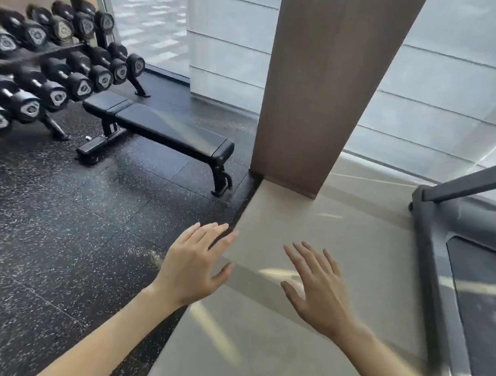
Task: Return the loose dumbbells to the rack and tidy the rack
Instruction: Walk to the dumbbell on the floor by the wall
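Black dumbbells (56, 95) sit in rows on the rack (105, 35) at far left, a padded bench (168, 132) on speckled rubber floor (47, 232) beside it, then the left hand (190, 267) and right hand (319, 289), fingers spread and holding nothing, above pale tile (340, 229) before a brown pillar (330, 85).

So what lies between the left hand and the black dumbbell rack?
Head view: speckled black rubber floor, plus the near foot of the black padded bench by the rack.
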{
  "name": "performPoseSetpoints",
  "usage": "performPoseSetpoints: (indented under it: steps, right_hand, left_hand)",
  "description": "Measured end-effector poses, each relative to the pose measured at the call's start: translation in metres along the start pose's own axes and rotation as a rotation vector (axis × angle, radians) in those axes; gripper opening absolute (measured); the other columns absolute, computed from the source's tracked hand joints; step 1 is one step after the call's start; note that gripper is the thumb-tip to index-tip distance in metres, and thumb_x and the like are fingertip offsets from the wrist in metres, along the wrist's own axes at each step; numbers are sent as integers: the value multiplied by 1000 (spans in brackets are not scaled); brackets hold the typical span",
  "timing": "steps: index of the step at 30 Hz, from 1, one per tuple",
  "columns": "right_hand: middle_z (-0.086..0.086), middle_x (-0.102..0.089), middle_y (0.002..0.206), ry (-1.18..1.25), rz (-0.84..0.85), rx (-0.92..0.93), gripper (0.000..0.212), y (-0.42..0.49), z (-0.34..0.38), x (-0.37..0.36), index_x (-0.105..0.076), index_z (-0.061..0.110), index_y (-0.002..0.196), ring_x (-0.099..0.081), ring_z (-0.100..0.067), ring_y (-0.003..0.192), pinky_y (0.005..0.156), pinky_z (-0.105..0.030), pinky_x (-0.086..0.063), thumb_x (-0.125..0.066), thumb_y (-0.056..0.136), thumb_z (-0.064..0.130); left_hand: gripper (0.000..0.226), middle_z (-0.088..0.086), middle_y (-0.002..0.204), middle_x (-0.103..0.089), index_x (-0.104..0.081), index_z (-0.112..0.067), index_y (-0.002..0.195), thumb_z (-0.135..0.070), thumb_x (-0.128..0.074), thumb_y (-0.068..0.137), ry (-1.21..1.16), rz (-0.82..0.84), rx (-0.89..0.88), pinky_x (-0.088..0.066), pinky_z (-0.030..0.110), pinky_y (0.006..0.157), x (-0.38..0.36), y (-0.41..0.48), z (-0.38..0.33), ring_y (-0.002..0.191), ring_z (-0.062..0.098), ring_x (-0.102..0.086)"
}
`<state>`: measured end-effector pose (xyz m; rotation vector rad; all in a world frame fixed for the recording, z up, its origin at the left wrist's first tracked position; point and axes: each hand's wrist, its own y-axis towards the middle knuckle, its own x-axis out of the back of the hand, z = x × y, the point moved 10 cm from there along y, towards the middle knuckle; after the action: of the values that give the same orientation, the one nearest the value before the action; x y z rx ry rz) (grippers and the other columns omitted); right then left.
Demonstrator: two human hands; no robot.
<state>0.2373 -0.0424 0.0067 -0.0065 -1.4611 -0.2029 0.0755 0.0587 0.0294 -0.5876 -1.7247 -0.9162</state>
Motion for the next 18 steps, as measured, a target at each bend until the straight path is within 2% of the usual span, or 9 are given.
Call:
performPoseSetpoints:
  steps: [6, 12, 15, 18]
  right_hand:
    - [-2, -47, 140, 50, 14, 184, 61, 10, 34, 5, -40, 21, 138, -38, -21, 134, 109, -43, -20, -21, 93, 57]
    - [-1, -42, 145, 105, 62, 497, 62, 12, 93, 2, -35, 22, 142, -34, -21, 136, 112, -44, -20, -26, 91, 57]
    - [-1, -41, 145, 118, 80, 672, 61, 2, 137, -3, -35, 22, 142, -32, -20, 137, 111, -48, -26, -32, 90, 55]
    - [-1, -40, 146, 150, 88, 876, 62, -20, 189, -5, -36, 22, 142, -30, -20, 138, 112, -47, -22, -40, 88, 52]
  left_hand:
    - [52, 4, 129, -59, -57, -19, 131, -46, -45, 87, 75, -61, 112, -35, 42, 106, 13, -37, 2, 122, 23, -53]
    - [52, 5, 130, -59, -55, -19, 132, -45, -44, 88, 133, -70, 372, -35, 42, 107, 31, -104, 8, 122, 23, -53]
    - [51, 4, 132, -57, -53, -20, 134, -44, -44, 89, 178, -69, 506, -35, 42, 108, 48, -155, 10, 124, 22, -51]
    - [51, 4, 136, -53, -51, -20, 136, -43, -43, 91, 218, -81, 676, -34, 42, 109, 67, -218, 8, 126, 22, -49]
